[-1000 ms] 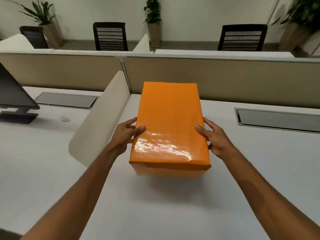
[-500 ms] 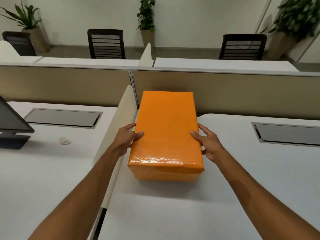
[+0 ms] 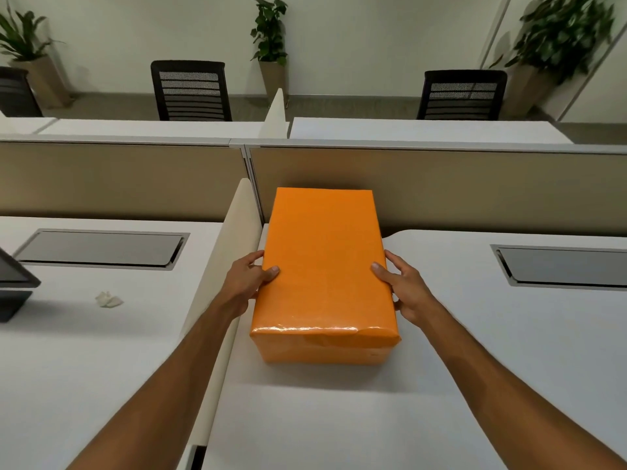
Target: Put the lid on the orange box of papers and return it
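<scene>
The orange box [image 3: 324, 266] stands on the white desk [image 3: 458, 351] with its glossy lid closed over it, its far end close to the beige back partition [image 3: 441, 191]. Its papers are hidden under the lid. My left hand [image 3: 249, 279] grips the box's left side, thumb on the lid. My right hand [image 3: 405, 288] grips the right side the same way. The box's left side runs along the cream side divider [image 3: 234, 239].
A cable hatch [image 3: 563, 266] is set into the desk at the right, another [image 3: 98, 247] in the left desk. A crumpled paper scrap [image 3: 108, 299] and a monitor base [image 3: 13, 293] sit at the left. Black chairs [image 3: 191, 89] and potted plants [image 3: 269, 32] stand beyond the partition.
The box has come down onto the desk and slid away from me and left, into the corner by the divider and back partition. Both hands stayed on its sides.
</scene>
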A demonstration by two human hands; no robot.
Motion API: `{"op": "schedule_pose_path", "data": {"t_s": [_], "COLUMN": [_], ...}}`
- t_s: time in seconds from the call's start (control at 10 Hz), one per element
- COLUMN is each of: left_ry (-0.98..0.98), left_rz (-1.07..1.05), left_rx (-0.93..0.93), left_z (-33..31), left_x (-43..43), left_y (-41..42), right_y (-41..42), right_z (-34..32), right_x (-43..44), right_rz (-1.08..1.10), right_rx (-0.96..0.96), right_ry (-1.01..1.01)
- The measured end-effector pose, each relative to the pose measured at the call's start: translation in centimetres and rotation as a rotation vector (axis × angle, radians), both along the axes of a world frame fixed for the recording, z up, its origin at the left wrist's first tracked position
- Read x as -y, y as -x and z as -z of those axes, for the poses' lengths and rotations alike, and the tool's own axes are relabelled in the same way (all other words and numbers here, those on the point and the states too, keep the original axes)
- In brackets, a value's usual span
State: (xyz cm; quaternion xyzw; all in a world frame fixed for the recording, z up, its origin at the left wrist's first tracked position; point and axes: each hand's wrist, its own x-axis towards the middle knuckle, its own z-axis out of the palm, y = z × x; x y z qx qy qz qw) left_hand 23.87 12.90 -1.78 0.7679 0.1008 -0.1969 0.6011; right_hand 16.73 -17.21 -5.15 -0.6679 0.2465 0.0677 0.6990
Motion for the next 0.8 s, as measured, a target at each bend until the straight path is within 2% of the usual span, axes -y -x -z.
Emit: {"op": "schedule_pose_path", "data": {"t_s": [0.3, 0.6, 0.8], "left_ry": [-0.116, -0.427, -0.505], "left_rz": [0.030, 0.093, 0.191], "left_rx": [0.047, 0.351, 0.540], "left_z": [-1.0, -2.6, -3.3], "left_x": [0.6, 2.7, 5.6], "left_y": [0.6, 3.8, 7.2], "right_y": [-0.5, 0.9, 4.4], "right_z": [-0.2, -1.8, -3.3], "right_x": [0.2, 1.4, 3.5], "right_rz": [-0.043, -0.007, -0.039], "right_rx": [-0.020, 0.002, 0.069], "right_ry": [0.103, 0.335, 0.460]}}
